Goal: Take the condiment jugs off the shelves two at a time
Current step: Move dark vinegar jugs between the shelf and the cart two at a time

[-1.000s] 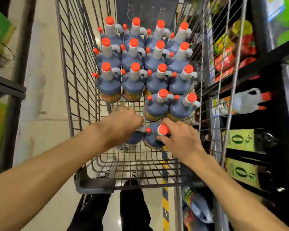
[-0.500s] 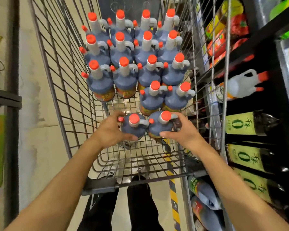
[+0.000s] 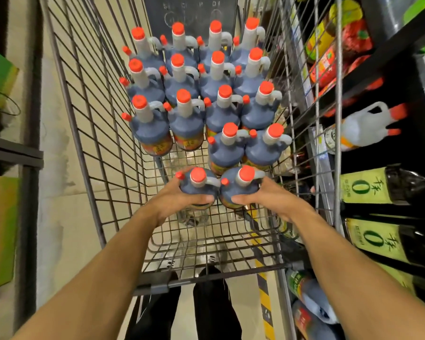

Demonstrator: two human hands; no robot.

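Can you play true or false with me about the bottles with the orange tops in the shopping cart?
1. Each hand holds one jug. True: the left hand grips the left jug, the right hand grips the right jug.
2. The jugs' caps are green. False: they are orange.
3. The two held jugs touch. True.
4. The cart holds only those two jugs. False: many more stand behind them.
5. A white jug lies on the shelf. True.

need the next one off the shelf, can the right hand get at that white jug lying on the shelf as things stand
Probably not yet: the right hand is wrapped around a dark jug in the cart, and the cart's wire side stands between it and the white jug.
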